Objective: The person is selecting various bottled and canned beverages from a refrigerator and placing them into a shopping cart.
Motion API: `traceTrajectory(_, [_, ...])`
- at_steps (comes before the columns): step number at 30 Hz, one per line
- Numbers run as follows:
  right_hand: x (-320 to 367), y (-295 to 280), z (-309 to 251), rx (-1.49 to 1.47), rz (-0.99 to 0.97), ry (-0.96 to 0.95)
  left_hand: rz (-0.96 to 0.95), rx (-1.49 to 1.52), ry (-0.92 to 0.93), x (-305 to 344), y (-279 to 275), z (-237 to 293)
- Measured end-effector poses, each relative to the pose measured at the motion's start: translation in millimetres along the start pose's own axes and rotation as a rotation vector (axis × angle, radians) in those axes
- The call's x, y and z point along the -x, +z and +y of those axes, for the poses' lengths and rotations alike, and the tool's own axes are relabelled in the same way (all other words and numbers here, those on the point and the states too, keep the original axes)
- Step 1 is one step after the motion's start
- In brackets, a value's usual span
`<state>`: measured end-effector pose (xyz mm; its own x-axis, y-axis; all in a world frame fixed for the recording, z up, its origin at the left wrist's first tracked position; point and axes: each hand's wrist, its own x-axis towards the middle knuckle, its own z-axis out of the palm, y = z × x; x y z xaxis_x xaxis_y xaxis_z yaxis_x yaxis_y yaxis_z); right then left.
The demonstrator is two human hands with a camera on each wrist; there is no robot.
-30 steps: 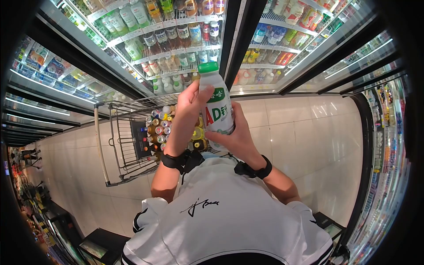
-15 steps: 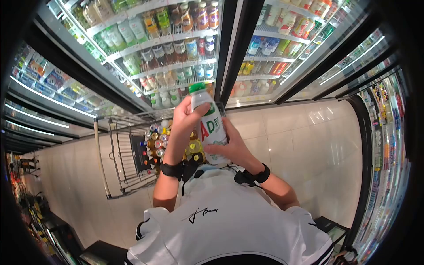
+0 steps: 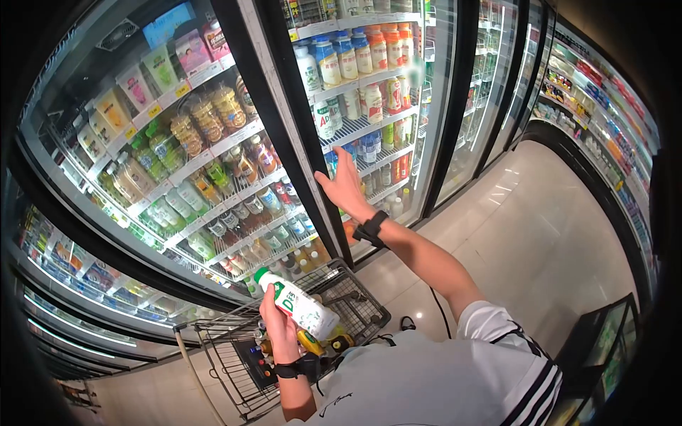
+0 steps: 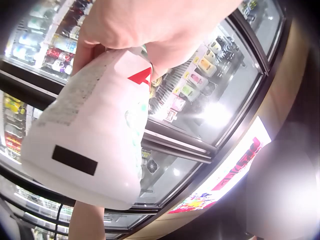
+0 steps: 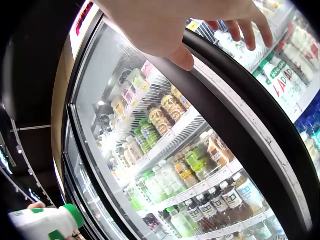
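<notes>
A large white milk-drink bottle (image 3: 305, 309) with a green cap and "AD" lettering is tilted over the cart. My left hand (image 3: 278, 328) grips it from the side. In the left wrist view the white bottle (image 4: 95, 135) has its base toward the camera, below the left hand (image 4: 150, 25). Reaching forward, my right hand (image 3: 344, 186) has its fingers spread and holds nothing. It overlaps the black door frame (image 3: 312, 163) in the head view. Similar white AD bottles (image 5: 280, 82) stand on a cooler shelf near the right fingers in the right wrist view.
A wire shopping cart (image 3: 367, 307) stands below, against the coolers, with several bottles and cans (image 3: 341, 343) inside. Cooler shelves (image 3: 213, 153) full of drinks line the front. Tiled floor (image 3: 511, 241) lies to the right, and a dark display stand (image 3: 600, 348) is at lower right.
The right hand has let go of the bottle and moved out toward the cooler. Held by the left hand alone, the bottle has lowered to the left. The head view has turned and tilted up.
</notes>
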<state>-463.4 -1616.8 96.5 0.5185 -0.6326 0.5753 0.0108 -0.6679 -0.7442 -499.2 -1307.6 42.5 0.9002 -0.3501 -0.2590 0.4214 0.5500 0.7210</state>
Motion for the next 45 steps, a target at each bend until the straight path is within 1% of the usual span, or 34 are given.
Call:
traceTrajectory(5, [-32,33,-8,0.089,-0.024,0.033,0.024,0.108,-0.063,13,0,3])
traceTrajectory(7, [-46,50,18,0.085,-0.019,0.015,-0.001,0.083,-0.081,25,11,9])
traceTrajectory(9, [-54,50,29,0.060,0.004,0.010,-0.018,0.064,-0.102,33,13,8])
traceTrajectory(12, [-59,47,31,0.075,-0.041,-0.003,-0.010,0.093,-0.092,27,7,3])
traceTrajectory(14, [-62,42,32,0.076,-0.045,-0.010,0.016,-0.063,0.028,28,13,-1])
traceTrajectory(17, [-63,43,31,0.081,-0.018,-0.006,-0.046,-0.242,0.190,20,14,-3])
traceTrajectory(18, [-60,39,28,0.068,-0.026,-0.009,-0.070,-0.296,0.257,16,18,-1])
traceTrajectory(19, [-56,33,26,0.030,-0.020,-0.027,-0.062,-0.299,0.266,13,22,4])
traceTrajectory(21, [-43,21,31,-0.015,0.005,-0.050,-0.044,-0.476,0.381,7,37,12])
traceTrajectory(22, [-32,10,29,-0.064,0.061,-0.083,-0.036,-0.524,0.414,3,46,17])
traceTrajectory(24, [-10,-24,19,-0.099,-0.027,0.013,-0.068,-0.580,0.535,-10,65,23])
traceTrajectory(26, [15,-53,23,-0.185,-0.017,-0.011,-0.127,-0.604,0.569,-29,83,29])
traceTrajectory(28, [38,-87,33,-0.380,-0.012,-0.128,-0.194,-0.619,0.598,-61,98,24])
traceTrajectory(30, [61,-138,32,-0.273,-0.105,-0.092,-0.257,-0.648,0.666,-85,130,13])
traceTrajectory(31, [72,-162,29,-0.279,-0.092,-0.070,-0.254,-0.714,0.641,-91,148,7])
traceTrajectory(32, [83,-185,30,-0.285,-0.080,-0.049,-0.264,-0.691,0.575,-99,166,-2])
traceTrajectory(33, [96,-208,41,-0.282,-0.104,0.008,-0.288,-0.702,0.551,-105,186,-10])
traceTrajectory(34, [111,-233,50,-0.275,-0.127,0.067,-0.320,-0.779,0.667,-127,195,-26])
traceTrajectory(35, [126,-255,53,-0.388,-0.100,0.215,-0.363,-0.747,0.656,-140,210,-40])
traceTrajectory(36, [141,-276,56,-0.498,-0.065,0.367,-0.407,-0.773,0.722,-147,227,-49])
traceTrajectory(38, [164,-313,75,-0.578,0.110,0.322,-0.491,-0.885,0.912,-178,254,-71])
traceTrajectory(40, [179,-347,84,-0.654,0.309,0.471,-0.555,-0.943,0.892,-209,279,-92])
traceTrajectory(42, [186,-374,99,-0.784,0.418,0.444,-0.568,-1.000,1.013,-241,301,-110])
traceTrajectory(43, [170,-383,86,-0.887,0.373,0.466,-0.545,-1.002,1.023,-259,309,-117])
traceTrajectory(44, [153,-377,62,-0.862,0.672,0.517,-0.523,-1.005,1.034,-277,317,-125])
traceTrajectory(45, [155,-395,76,-0.851,0.577,0.453,-0.442,-1.019,1.060,-294,324,-132])
